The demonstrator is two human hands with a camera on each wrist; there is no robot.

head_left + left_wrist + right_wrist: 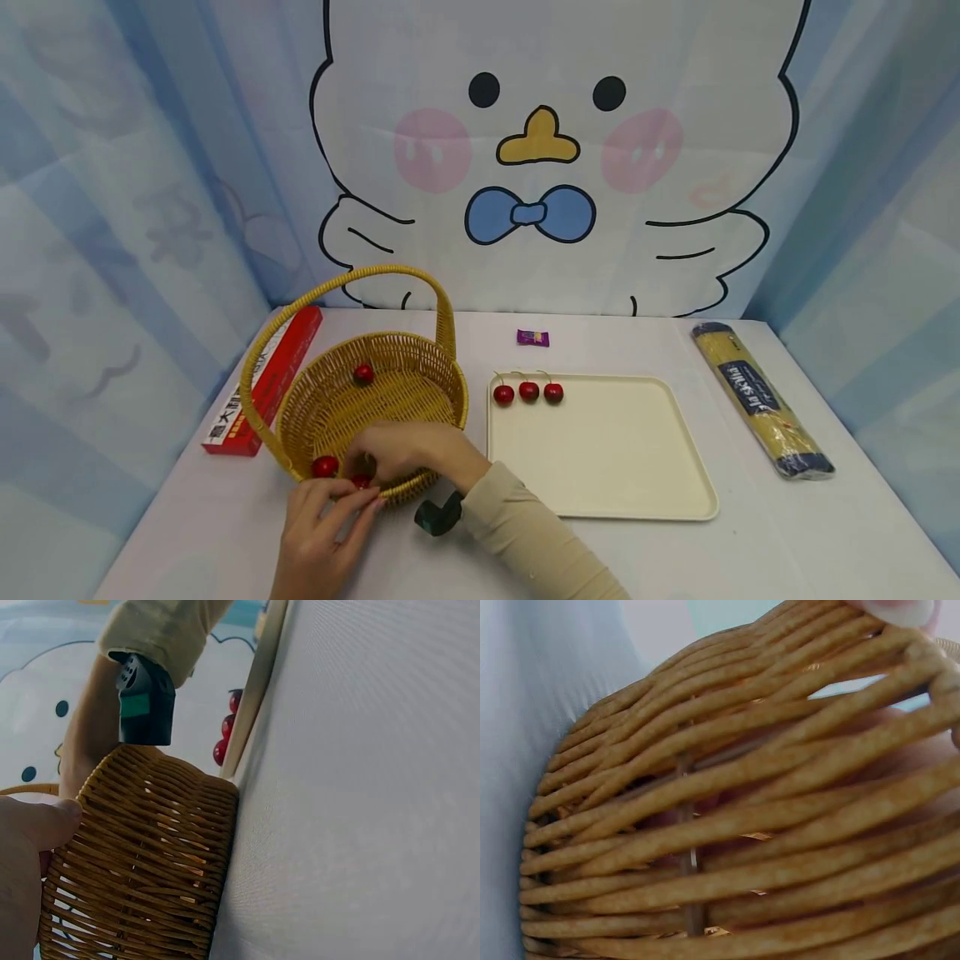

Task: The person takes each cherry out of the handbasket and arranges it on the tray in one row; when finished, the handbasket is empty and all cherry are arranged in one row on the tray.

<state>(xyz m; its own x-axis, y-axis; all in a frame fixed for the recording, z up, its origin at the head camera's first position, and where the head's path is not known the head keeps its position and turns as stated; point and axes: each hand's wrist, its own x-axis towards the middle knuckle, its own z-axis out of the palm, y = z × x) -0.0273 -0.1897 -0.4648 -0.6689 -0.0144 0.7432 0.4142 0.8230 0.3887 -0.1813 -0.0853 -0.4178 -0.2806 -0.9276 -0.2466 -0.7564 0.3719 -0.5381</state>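
Note:
A round yellow wicker basket (pixel 431 392) with a tall arched handle stands left of centre. My left hand (pixel 322 533) grips its near rim, the thumb (pixel 56 825) on the outside of the weave in the left wrist view. My right hand (pixel 405 450) reaches down inside, fingers bent at a red cherry (pixel 361 481) by the near wall; its fingertips are partly hidden. Beside them lies a second cherry (pixel 325 467), and a third cherry (pixel 363 374) sits at the back of the basket. In the right wrist view the basket's weave (pixel 727 825) covers most of the hand.
Right of the basket lies a cream tray (pixel 615 450) with three stemmed cherries (pixel 528 392) in its far left corner. A purple wrapped candy (pixel 532 337) is behind it. A spaghetti pack (pixel 757 400) lies far right; a red box (pixel 281 375) lies left, partly behind the basket.

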